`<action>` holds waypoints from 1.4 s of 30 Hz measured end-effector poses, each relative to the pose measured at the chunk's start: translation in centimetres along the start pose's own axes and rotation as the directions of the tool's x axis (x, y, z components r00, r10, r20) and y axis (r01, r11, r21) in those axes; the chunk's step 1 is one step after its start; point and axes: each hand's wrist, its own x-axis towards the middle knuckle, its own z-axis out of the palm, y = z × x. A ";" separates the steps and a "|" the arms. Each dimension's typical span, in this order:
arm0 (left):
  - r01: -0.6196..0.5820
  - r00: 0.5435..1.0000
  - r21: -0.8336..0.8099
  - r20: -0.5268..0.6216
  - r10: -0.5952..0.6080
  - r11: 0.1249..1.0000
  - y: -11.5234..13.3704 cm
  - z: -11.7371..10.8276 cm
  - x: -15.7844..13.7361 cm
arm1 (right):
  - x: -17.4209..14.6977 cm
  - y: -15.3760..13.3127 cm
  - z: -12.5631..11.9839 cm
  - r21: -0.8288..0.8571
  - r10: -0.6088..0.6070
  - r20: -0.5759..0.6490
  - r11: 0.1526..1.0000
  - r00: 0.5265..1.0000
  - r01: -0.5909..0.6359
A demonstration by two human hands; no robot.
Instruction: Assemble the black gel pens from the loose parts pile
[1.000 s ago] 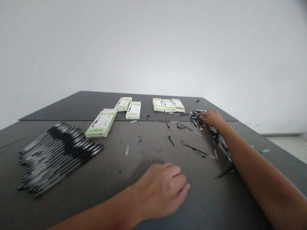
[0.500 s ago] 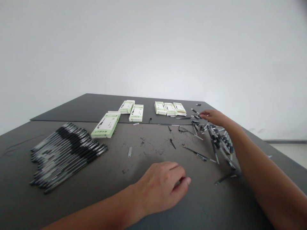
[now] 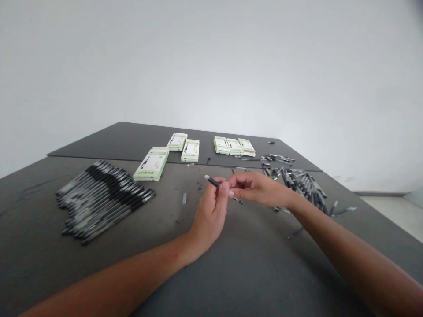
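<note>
Both hands meet above the middle of the table. My left hand [image 3: 213,209] is closed round a pen [image 3: 213,181] with a black grip, its pale end pointing up to the left. The fingers of my right hand [image 3: 256,187] pinch the same pen beside my left thumb; most of it is hidden behind the fingers. A neat row of pens [image 3: 105,198] lies to the left, side by side at a slant. On the right, beyond my right wrist, spreads a loose pile of pens and pen parts [image 3: 307,189].
Several green-and-white boxes lie toward the back, the nearest box [image 3: 152,165] beside the pen row. A small clear strip [image 3: 184,199] and dark smudges are on the grey table [image 3: 211,273]. A raised edge [image 3: 205,163] crosses it, and a white wall [image 3: 211,66] stands behind.
My right hand has come back from the far right pile to the middle, bringing a pen. My left hand has lifted off the table and closed on it. The view has shifted slightly.
</note>
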 end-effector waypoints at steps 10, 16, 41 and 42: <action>0.013 0.993 0.098 0.116 -0.025 0.995 0.4 0.0 -0.7 | -5.5 8.1 -7.5 -0.677 0.020 -0.644 0.452 0.765 -0.581; 0.005 0.986 0.107 0.167 -0.023 0.994 0.6 0.0 -0.6 | -5.7 9.7 -7.7 -0.705 0.135 -0.641 0.285 0.755 -0.649; -0.086 0.963 0.243 0.267 0.018 0.966 1.1 -0.3 -0.6 | -6.0 9.3 -7.9 -0.529 0.027 -0.789 0.479 0.614 -0.700; -0.106 0.960 0.257 0.280 0.031 0.961 1.2 -0.3 -0.7 | -5.9 8.9 -7.8 -0.514 0.012 -0.795 0.517 0.606 -0.685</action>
